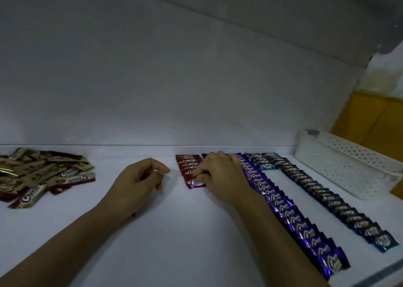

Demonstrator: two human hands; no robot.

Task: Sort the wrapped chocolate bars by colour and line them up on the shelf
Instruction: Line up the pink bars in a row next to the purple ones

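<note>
On the white shelf [174, 238], a short row of red chocolate bars [188, 164] runs back to the wall. My right hand [220, 175] is over its near end, with bent fingertips pinching the front red bar [194, 183]. My left hand [139, 178] hovers to the left of the row, and its curled fingers hold a dark red wrapper that only partly shows. Right of my right arm lies a long purple row [294, 221], then a long blue row [340, 206]. A short light-blue row [262, 163] sits at the back between them.
A loose pile of gold and red bars [41, 174] lies at the far left of the shelf. A white perforated basket [349, 162] stands at the right end. The shelf's back wall rises just behind the rows.
</note>
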